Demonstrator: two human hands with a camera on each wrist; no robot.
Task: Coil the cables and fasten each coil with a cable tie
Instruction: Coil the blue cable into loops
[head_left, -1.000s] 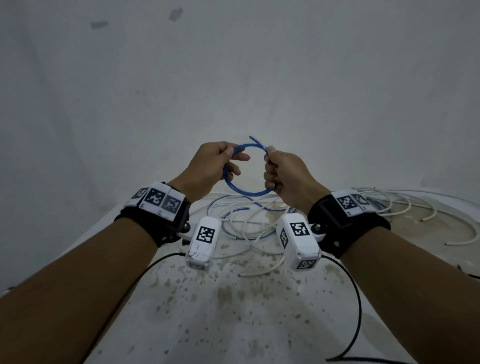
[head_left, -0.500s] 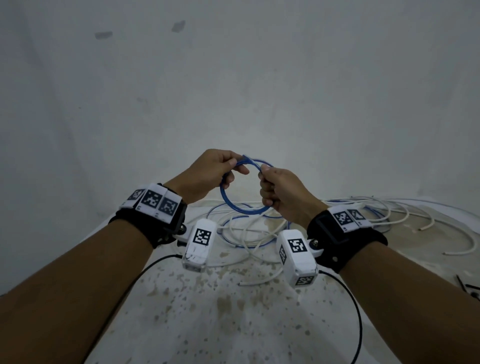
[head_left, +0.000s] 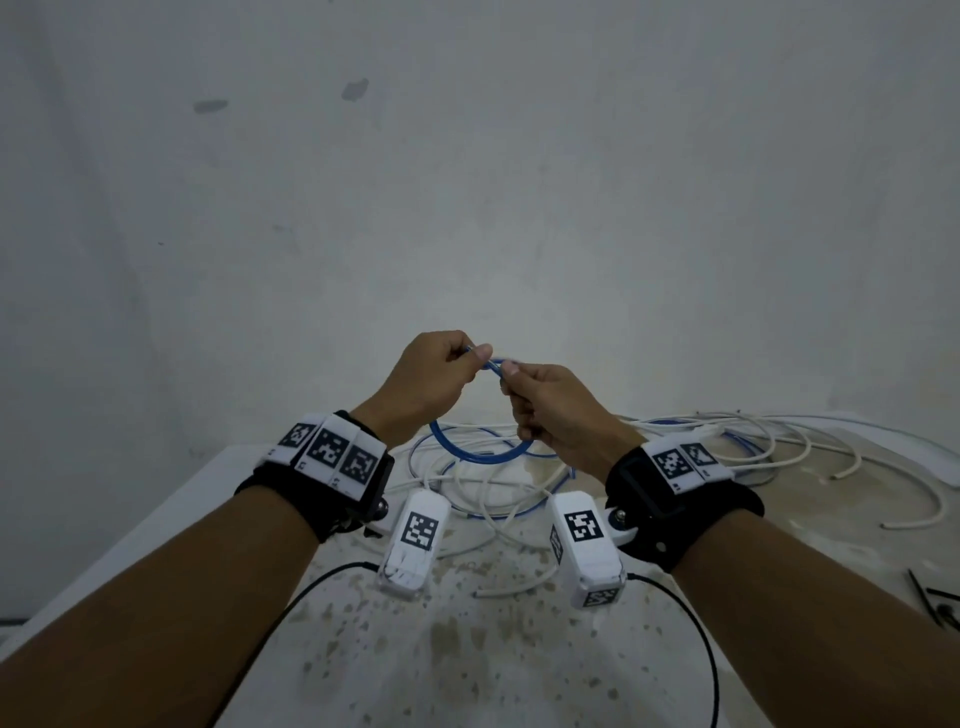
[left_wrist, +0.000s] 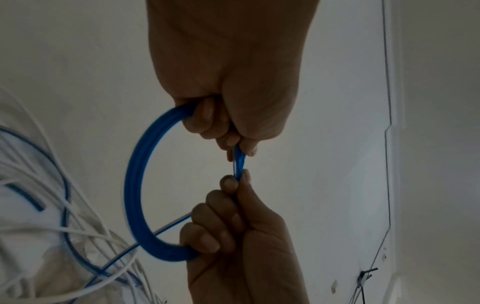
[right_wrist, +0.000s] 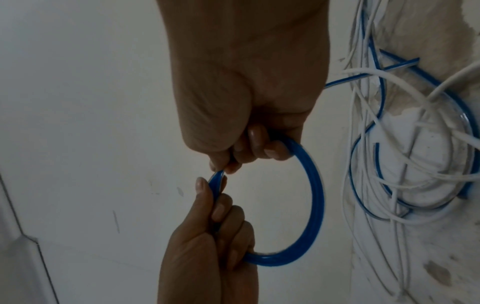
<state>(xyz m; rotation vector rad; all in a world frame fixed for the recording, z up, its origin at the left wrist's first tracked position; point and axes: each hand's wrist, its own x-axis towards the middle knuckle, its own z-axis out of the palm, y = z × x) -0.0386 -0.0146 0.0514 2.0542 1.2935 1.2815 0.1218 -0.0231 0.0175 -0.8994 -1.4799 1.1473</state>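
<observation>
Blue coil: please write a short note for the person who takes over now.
Left hand and right hand both grip the blue coil, held above the table, pinching it close together at its top.
No tie is visible on the coil.
Loose white cables and blue cable lie uncoiled on the table; black cable ties lie at its right edge.
Left: fasten this coil, then coil the rest.

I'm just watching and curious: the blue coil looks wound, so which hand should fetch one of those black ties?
Probably the right hand. The black cable ties lie at the table's right edge, on that arm's side. The left hand already grips the blue coil and could hold it alone meanwhile.
</observation>
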